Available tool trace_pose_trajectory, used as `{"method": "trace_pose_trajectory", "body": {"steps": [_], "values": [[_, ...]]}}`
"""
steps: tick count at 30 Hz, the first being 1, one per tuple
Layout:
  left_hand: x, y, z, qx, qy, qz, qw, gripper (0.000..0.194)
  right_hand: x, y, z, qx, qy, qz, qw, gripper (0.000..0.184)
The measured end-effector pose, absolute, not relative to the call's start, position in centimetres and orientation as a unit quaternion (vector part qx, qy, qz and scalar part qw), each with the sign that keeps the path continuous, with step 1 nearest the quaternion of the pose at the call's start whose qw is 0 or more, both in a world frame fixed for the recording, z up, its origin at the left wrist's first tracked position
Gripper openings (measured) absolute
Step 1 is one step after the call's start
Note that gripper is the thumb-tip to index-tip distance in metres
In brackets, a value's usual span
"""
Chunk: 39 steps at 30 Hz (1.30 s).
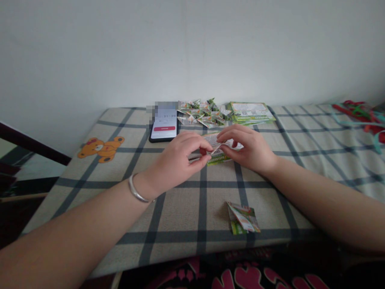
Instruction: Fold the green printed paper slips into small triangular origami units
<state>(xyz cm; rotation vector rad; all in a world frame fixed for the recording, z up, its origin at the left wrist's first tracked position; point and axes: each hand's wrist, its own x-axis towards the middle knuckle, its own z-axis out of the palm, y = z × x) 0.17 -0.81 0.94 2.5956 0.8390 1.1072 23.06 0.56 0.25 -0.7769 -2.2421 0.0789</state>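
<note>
Both hands meet over the middle of the checked tablecloth (180,216). My left hand (177,160), a silver bangle on its wrist, pinches the left end of a printed green-and-white paper strip (219,149). My right hand (248,148) pinches the same strip from the right, fingers bent over it. The strip lies low, at or just above the cloth, and the fingers hide much of it.
A folded paper piece (243,218) lies near the front edge. A phone (164,126) with a lit screen sits behind my left hand. Several folded paper pieces (204,112) and a stack of printed sheets (251,111) lie by the wall. Red and green ribbons (363,116) lie far right.
</note>
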Motion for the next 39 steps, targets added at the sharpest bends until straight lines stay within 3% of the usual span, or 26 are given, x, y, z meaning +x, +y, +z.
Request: {"method": "trace_pose_trajectory", "body": {"steps": [18, 28, 39], "values": [[-0.6, -0.8, 0.9, 0.921, 0.254, 0.256, -0.145, 0.012, 23.1, 0.3, 0.5, -0.284, -0.916, -0.087, 0.270, 0.011], [-0.4, -0.4, 0.4, 0.922, 0.294, 0.189, -0.164, 0.008, 23.1, 0.3, 0.7, -0.231, -0.941, -0.106, 0.226, 0.011], [-0.9, 0.2, 0.3, 0.924, 0.260, 0.264, -0.097, 0.009, 23.5, 0.9, 0.5, -0.284, -0.931, -0.078, 0.214, 0.011]]}}
